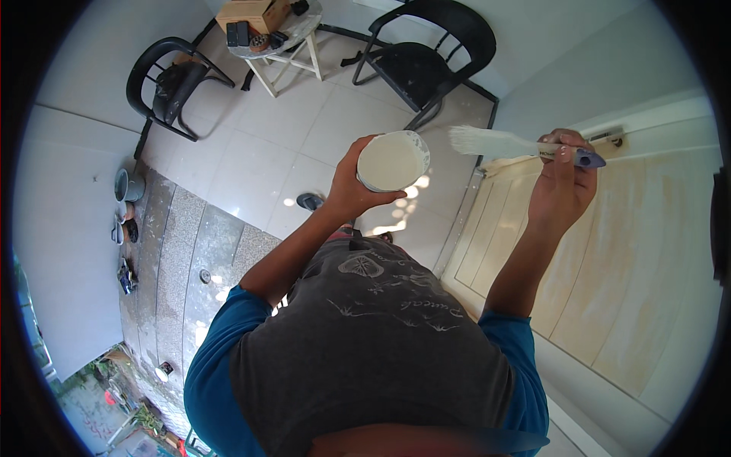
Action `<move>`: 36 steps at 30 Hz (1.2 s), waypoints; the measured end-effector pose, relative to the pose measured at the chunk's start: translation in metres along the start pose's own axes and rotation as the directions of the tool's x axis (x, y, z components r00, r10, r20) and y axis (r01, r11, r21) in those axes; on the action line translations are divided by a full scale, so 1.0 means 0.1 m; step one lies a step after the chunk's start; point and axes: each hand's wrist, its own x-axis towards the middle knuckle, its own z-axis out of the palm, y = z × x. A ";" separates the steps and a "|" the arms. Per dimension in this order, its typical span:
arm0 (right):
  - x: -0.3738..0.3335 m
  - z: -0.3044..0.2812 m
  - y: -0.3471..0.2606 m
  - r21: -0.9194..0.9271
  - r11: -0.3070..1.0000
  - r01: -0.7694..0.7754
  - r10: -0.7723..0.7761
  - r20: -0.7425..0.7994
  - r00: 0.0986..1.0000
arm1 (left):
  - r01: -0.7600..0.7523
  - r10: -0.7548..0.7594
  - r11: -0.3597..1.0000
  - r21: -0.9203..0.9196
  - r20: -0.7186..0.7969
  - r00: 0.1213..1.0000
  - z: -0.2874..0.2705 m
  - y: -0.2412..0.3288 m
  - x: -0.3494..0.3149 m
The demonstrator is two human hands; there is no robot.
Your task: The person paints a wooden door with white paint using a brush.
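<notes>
My left hand (355,183) is closed round the side of a round tub of cream-white paint (393,161), held up in front of my chest with its open top showing. Out to the right, my right hand (565,179) grips a paintbrush (495,142) by its handle. The brush lies sideways, its bristles coated in pale paint and pointing left toward the tub, a short way apart from it. Close to the right hand is a wooden door (590,251) with patchy pale paint over cream panels.
Two black armchairs (415,72) and a small round table (311,27) bearing a cardboard box (255,14) stand at the far side. A grey bucket (129,185) and several small things line the left wall. A white door frame (655,122) runs along the right.
</notes>
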 end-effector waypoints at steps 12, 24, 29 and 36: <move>-0.18 0.16 -0.22 -0.372 0.897 0.238 0.063 0.642 0.764 | -0.014 0.016 0.999 -0.042 0.055 0.998 0.69 0.22 -0.17; -0.21 -0.03 -0.04 -0.478 0.844 0.243 0.123 0.614 0.780 | 0.000 0.007 0.997 -0.078 0.090 0.996 0.86 0.13 -0.06; -0.02 -0.15 -0.02 -0.444 0.890 0.102 0.100 0.409 0.907 | -0.017 0.025 0.998 -0.062 0.138 0.990 0.88 -0.03 0.24; 0.17 -0.12 0.15 -0.538 0.832 0.139 0.077 0.360 0.930 | -0.007 0.059 0.987 -0.160 0.319 0.946 0.92 -0.20 0.90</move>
